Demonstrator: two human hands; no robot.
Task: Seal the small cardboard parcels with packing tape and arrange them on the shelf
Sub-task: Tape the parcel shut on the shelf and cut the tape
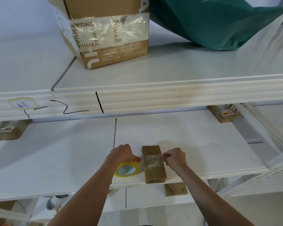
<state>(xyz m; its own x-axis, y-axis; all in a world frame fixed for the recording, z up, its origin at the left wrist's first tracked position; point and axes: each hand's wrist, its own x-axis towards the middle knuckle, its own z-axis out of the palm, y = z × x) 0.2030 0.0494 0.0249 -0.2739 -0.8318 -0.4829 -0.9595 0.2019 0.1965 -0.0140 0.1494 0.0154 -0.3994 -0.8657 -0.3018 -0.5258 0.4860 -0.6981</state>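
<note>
A small brown cardboard parcel (153, 170) lies near the front edge of the white middle shelf (55, 157). A strip of clear packing tape (152, 159) stretches across its top. My left hand (122, 154) grips the yellow tape roll (127, 170) just left of the parcel. My right hand (175, 157) pinches the free end of the tape at the parcel's right side.
Two other small parcels sit at the back of the same shelf, one far left (6, 131), one far right (222, 114). On the upper shelf stand a large taped carton (104, 33) and a green bag (211, 23). Another small parcel (176, 189) lies on the shelf below.
</note>
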